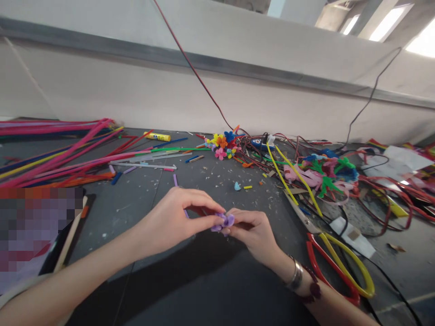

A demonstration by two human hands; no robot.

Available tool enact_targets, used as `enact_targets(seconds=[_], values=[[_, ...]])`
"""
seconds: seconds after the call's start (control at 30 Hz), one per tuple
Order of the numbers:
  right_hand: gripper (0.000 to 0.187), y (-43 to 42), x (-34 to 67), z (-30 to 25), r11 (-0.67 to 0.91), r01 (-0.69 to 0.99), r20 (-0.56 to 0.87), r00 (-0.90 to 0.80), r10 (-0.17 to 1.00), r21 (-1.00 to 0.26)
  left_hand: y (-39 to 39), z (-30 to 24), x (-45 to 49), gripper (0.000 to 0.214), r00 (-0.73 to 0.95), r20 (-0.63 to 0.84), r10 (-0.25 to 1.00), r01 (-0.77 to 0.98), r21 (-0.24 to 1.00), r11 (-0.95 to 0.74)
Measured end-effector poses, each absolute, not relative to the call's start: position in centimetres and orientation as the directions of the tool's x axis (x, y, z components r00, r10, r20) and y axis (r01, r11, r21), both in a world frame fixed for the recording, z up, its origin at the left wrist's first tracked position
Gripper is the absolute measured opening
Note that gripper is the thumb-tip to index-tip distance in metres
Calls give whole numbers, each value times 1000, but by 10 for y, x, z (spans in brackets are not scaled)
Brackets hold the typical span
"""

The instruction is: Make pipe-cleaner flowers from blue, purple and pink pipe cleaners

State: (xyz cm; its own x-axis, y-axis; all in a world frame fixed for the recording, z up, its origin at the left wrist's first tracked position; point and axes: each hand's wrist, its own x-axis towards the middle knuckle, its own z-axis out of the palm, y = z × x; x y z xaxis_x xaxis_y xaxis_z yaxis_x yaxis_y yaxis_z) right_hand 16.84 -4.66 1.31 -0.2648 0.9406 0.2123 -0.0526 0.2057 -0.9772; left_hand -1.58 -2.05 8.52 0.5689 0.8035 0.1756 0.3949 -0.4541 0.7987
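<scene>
No text can be read clearly here. A yellow glue stick [157,136] carries a printed label with dark marks along its side, but the letters are too small and blurred to read. A blue and white power strip [262,144] also shows small marks, and they cannot be read either. The white paper sheets [397,163] show no legible words.

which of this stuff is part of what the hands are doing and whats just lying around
In use: purple pipe-cleaner flower, pinched between the left hand and right hand.

Lying about: yellow glue stick, long pink pipe cleaners, multicoloured pipe-cleaner flowers, red-and-yellow-handled scissors.
</scene>
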Motion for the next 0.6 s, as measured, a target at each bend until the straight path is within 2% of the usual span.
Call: enact_targets(seconds=[0.13,0.23,0.37,0.6], values=[[9,-48,168,12,283,29,262,-297,918,-959,-22,78,-12,11,513,51,857,398,871,-289],[5,-48,168,11,298,17,279,-300,912,-954,-18,72,-12,14,524,-23,852,330,927,-178],[3,-46,168,11,260,-73,270,-244,932,-963,-11,68,-13,14,536,-50,843,237,967,-93],[3,-45,169,13,226,-56,233,-220,947,-973,-8,67,-12,10,460,-70,885,157,988,-3]])
